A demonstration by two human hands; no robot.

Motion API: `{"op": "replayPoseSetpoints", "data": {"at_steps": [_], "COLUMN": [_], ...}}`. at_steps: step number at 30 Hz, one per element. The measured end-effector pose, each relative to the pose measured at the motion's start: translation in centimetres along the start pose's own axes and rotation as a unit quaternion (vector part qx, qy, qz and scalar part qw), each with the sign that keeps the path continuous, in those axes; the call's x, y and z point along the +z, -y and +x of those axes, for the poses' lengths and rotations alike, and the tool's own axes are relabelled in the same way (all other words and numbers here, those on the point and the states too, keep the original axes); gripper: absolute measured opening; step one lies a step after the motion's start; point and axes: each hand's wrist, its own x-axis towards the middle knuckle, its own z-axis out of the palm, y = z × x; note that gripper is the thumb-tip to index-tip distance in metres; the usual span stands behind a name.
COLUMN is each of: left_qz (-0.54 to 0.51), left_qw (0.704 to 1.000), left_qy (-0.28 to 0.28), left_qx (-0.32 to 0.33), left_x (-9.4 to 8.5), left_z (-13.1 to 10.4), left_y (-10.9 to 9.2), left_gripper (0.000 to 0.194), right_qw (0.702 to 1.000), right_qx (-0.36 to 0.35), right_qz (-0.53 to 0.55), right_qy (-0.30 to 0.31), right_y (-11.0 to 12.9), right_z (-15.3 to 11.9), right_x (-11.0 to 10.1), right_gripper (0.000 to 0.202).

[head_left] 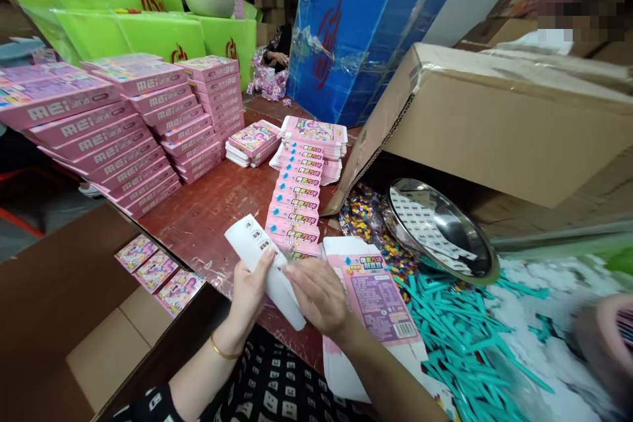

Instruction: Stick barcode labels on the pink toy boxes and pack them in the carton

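Note:
My left hand (252, 293) holds a long white strip (287, 293) with a row of small black printed labels, thumb on top. My right hand (316, 293) is at the strip's right edge, fingers curled and pinched together against it. Whether a label is between those fingertips is hidden. Right of my right hand, a flattened pink and purple box (378, 303) lies back side up on the table. Beyond the strip, an overlapping row of folded pink boxes (297, 201) reaches away along the red table (212, 214).
Stacks of pink boxes (99, 145) stand at left, above an open carton (119, 336). A tilted carton (494, 125) overhangs a metal bowl (475, 244) of label sheets. Turquoise plastic sticks (455, 323) lie at right. A blue bin (356, 33) and another person's hand (279, 58) are behind.

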Motion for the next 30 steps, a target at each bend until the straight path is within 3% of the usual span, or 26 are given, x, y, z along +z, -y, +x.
{"op": "replayPoseSetpoints", "data": {"at_steps": [3,5,6,9,12,16,20,25,30], "left_qz": [-0.021,-0.030,-0.033,-0.035,-0.031,-0.026,-0.021,-0.033,-0.039], "left_qw": [0.999,0.998,0.997,0.996,0.996,0.995,0.996,0.995,0.995], "left_qy": [-0.036,-0.056,-0.061,-0.069,-0.080,-0.087,-0.081,-0.089,-0.083], "left_qx": [-0.023,-0.030,-0.032,-0.036,-0.037,-0.034,-0.036,-0.037,-0.041], "left_x": [-0.1,-0.2,-0.3,-0.7,-1.4,-2.2,-2.2,-2.1,-2.1], "left_z": [0.4,0.6,0.6,0.7,0.9,1.5,2.0,2.2,2.2], "left_y": [-0.5,-0.9,-1.1,-1.5,-1.6,-1.7,-1.8,-1.6,-1.5], "left_gripper": [0.044,0.049,0.051,0.051,0.052,0.052,0.050,0.051,0.051], "right_qw": [0.990,0.969,0.961,0.947,0.939,0.941,0.955,0.955,0.949], "right_qx": [0.114,0.203,0.230,0.281,0.293,0.280,0.267,0.286,0.301], "right_qz": [0.061,0.100,0.123,0.154,0.155,0.138,0.076,0.014,-0.021], "right_qy": [-0.048,-0.102,-0.096,0.019,0.090,0.134,0.100,0.077,0.091], "right_y": [-2.6,-6.6,-9.1,-16.5,-21.0,-22.4,-22.8,-24.8,-26.2], "right_z": [2.4,5.1,6.6,10.1,11.2,10.3,9.9,10.8,11.5], "right_x": [-0.5,-0.5,-0.3,1.0,2.7,4.1,4.0,3.7,4.7], "right_gripper": [0.043,0.046,0.052,0.055,0.057,0.055,0.054,0.012,0.009]}}
